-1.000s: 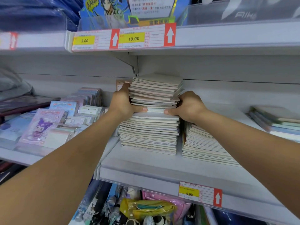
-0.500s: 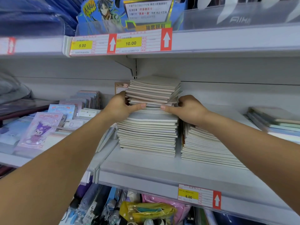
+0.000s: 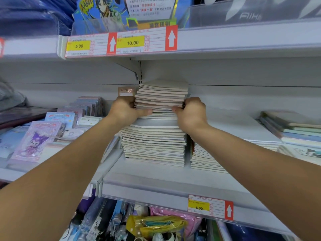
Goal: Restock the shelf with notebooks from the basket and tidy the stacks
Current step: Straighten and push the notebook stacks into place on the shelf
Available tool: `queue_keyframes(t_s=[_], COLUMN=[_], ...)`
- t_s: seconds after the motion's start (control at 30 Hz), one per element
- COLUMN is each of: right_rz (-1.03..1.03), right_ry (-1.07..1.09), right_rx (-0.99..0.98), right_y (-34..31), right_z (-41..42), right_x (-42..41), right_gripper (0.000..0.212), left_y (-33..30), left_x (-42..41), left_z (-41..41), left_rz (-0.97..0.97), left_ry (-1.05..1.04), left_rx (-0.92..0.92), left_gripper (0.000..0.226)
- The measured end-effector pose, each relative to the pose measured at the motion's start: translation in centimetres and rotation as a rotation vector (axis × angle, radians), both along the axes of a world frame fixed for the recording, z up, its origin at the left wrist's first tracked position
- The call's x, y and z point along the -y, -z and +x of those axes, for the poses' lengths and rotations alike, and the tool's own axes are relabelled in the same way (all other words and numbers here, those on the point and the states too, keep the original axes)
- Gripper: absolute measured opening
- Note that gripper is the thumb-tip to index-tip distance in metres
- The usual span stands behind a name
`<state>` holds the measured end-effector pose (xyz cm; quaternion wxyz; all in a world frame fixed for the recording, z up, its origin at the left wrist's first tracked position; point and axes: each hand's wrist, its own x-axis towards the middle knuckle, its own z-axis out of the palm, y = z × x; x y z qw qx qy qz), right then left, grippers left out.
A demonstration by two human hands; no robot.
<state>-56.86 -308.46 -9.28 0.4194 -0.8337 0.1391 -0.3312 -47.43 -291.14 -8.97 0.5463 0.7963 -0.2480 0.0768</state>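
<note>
- The left hand (image 3: 124, 111) grips the left side of the upper bundle of notebooks (image 3: 160, 96); its thumb lies flat along the front edge and the other fingers curl behind, out of sight.
- The right hand (image 3: 190, 113) does the same on the right side, the thumb pointing inward, the fingers wrapped round the far corner. I think the two hands squeeze from both sides so the loose covers come into one line.
- This bundle sits a little crooked on the lower stack (image 3: 153, 143), whose edges are already quite even. It seems the top part is the one being tidied.
- The whole pile stands on the white shelf (image 3: 147, 180), close to its left end, and it rises almost up to the shelf above.
- Just beside it on the right is a shorter stack (image 3: 203, 160), partly hidden by the right forearm.
- Further right lie pastel notebooks (image 3: 295, 131), well apart from the pile.
- On the left shelf are cartoon notebooks (image 3: 34, 141), displayed sloping.
- A price tag (image 3: 208, 206) marks 6.00 on the shelf front.
- The basket is not in view.
</note>
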Motion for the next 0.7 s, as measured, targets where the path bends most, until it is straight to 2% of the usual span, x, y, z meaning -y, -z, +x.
queue_keyframes(t_s=[0.07,0.17,0.23,0.37,0.47,0.53,0.57,0.6,0.63,0.67,0.7], right_rz=[0.087,0.314,0.283,0.243,0.335,0.464,0.543,0.635,0.733,0.811,0.859], right_ry=[-0.079,-0.366,-0.388,-0.345,-0.479,-0.612,-0.668,-0.699,-0.710,-0.678,-0.625], right_rx=[-0.011,-0.118,-0.178,-0.169,-0.260,-0.305,-0.297,-0.269,-0.229,-0.199,-0.190], right_y=[-0.6,-1.6,-1.5,-1.2,-1.4,-1.9,-2.3,-2.7,-3.2,-3.4,-3.6], right_z=[-0.4,-1.0,-0.3,1.0,1.2,1.1,0.6,0.2,-0.1,0.0,0.4], right_x=[0.6,1.4,2.0,3.2,4.4,5.3,5.4,5.4,5.5,5.7,6.0], right_gripper=[0.024,0.035,0.049,0.053,0.061,0.053,0.041,0.029,0.026,0.039,0.059], left_y=[0.0,-0.2,-0.4,-0.4,-0.7,-1.0,-1.2,-1.7,-2.1,-2.7,-3.4], left_x=[-0.3,-0.3,0.0,-0.3,-0.8,-1.2,-1.4,-1.3,-1.2,-0.9,-0.6], left_z=[-0.3,-0.5,-0.6,-0.4,-0.2,-0.2,-0.2,-0.5,-0.6,-0.8,-0.6], left_rz=[0.045,-0.024,-0.080,-0.097,-0.110,-0.040,0.049,0.133,0.176,0.122,-0.037], left_ry=[0.050,0.031,0.040,0.032,0.060,0.078,0.086,0.132,0.216,0.322,0.408], left_rx=[-0.023,-0.052,-0.079,-0.095,-0.119,-0.127,-0.124,-0.146,-0.198,-0.298,-0.447], left_gripper=[0.060,0.056,0.051,0.047,0.046,0.043,0.044,0.048,0.055,0.067,0.083])
